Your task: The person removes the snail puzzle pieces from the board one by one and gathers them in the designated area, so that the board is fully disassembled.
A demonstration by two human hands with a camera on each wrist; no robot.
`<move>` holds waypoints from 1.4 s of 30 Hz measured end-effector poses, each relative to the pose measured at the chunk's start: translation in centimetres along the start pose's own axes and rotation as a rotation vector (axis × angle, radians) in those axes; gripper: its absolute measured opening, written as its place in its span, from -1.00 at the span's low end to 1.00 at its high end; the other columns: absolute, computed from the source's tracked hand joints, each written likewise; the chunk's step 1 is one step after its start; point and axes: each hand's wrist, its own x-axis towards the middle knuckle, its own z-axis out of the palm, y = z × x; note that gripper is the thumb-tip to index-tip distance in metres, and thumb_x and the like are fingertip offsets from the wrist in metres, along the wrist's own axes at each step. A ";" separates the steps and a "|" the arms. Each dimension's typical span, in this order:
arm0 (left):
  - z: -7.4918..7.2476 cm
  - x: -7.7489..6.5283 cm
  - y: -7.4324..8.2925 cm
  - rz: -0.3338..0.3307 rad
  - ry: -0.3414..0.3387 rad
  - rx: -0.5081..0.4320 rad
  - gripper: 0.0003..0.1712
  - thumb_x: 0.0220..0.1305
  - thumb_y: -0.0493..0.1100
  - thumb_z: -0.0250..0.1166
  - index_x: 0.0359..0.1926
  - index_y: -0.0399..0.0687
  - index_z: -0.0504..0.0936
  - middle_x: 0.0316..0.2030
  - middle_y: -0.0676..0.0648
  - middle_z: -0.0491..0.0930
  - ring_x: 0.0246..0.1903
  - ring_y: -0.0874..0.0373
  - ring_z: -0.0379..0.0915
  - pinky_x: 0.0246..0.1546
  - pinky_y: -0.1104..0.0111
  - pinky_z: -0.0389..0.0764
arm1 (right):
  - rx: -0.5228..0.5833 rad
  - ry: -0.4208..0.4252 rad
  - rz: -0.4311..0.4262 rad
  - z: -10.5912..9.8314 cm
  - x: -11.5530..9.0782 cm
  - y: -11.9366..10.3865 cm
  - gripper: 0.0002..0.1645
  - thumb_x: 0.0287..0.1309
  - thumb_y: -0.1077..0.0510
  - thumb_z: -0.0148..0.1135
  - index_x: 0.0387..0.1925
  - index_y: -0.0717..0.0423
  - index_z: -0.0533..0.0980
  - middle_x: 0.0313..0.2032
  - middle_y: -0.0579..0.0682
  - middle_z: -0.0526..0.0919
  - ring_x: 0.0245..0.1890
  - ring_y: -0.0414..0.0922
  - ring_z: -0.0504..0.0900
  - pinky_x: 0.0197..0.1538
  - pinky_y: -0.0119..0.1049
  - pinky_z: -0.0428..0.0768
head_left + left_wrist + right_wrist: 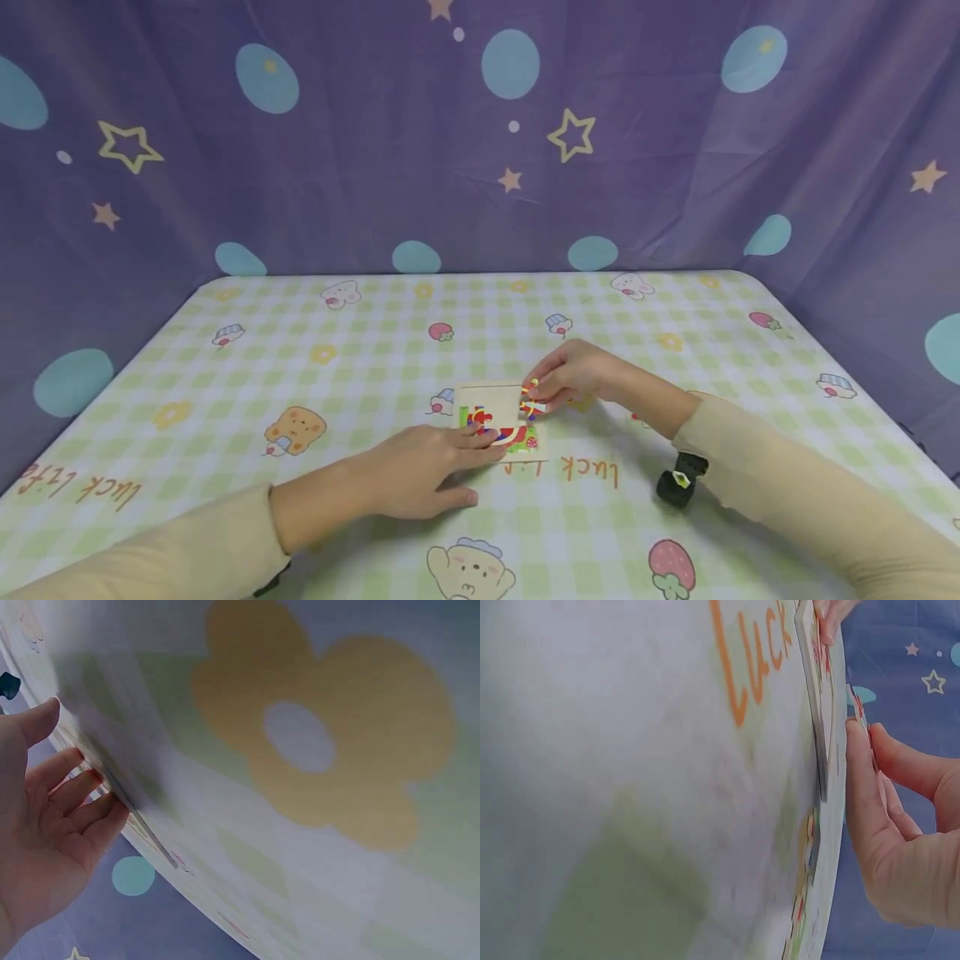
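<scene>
A small wooden jigsaw board (489, 397) with a raised pale frame lies flat on the table; part of it is filled with red, green and white picture pieces, and its upper area is bare wood. My left hand (423, 471) rests its extended fingers on the board's lower left part, the thumb spread on the cloth. At the board's right side, my right hand (573, 375) pinches a colourful jigsaw piece (532, 402) between thumb and fingers. The right wrist view shows that jigsaw piece (858, 706) tilted up above the board (817, 697). Its printed picture is too small to make out.
More jigsaw pieces (801, 907) lie on the cloth near the right hand, mostly hidden by the forearm in the head view. A checked tablecloth (360, 358) covers the table, and a purple curtain (420, 167) hangs behind it. A dark wrist device (681, 479) sits under the right sleeve.
</scene>
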 end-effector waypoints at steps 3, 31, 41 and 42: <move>0.0 -0.1 0.0 0.009 0.009 0.006 -0.36 0.34 0.11 0.15 0.40 0.14 0.30 0.41 0.00 0.26 0.38 0.08 0.25 0.32 0.12 0.42 | 0.006 -0.013 -0.008 -0.5 -0.5 0.2 -0.66 0.06 0.31 0.35 -0.10 0.40 0.61 -0.47 -0.08 0.75 -0.45 -0.22 0.72 -0.18 -0.24 0.73; 0.1 -0.1 -0.2 0.011 0.030 -0.017 -0.37 0.34 0.12 0.16 0.39 0.16 0.31 0.38 0.02 0.31 0.37 0.06 0.28 0.30 0.10 0.43 | -0.227 0.127 0.009 -4.5 -5.3 4.0 -0.72 -0.03 0.29 0.42 -0.22 0.35 0.65 -0.48 -0.02 0.76 -0.50 -0.21 0.71 -0.28 -0.26 0.72; 0.3 0.0 -0.4 0.012 0.029 -0.007 -0.36 0.33 0.14 0.16 0.39 0.16 0.32 0.38 0.04 0.31 0.37 0.10 0.28 0.31 0.13 0.43 | -0.482 0.294 -0.037 -4.4 -5.4 4.0 -0.79 -0.19 0.14 0.55 -0.43 0.11 0.71 -0.57 -0.12 0.72 -0.61 -0.28 0.60 -0.48 -0.40 0.53; 0.4 0.0 -0.4 0.009 0.027 -0.007 -0.36 0.34 0.14 0.15 0.39 0.17 0.31 0.38 0.05 0.30 0.37 0.10 0.28 0.31 0.13 0.42 | -0.495 0.299 -0.039 -4.3 -5.4 3.9 -0.79 -0.20 0.14 0.55 -0.44 0.10 0.71 -0.57 -0.12 0.72 -0.60 -0.28 0.59 -0.47 -0.40 0.51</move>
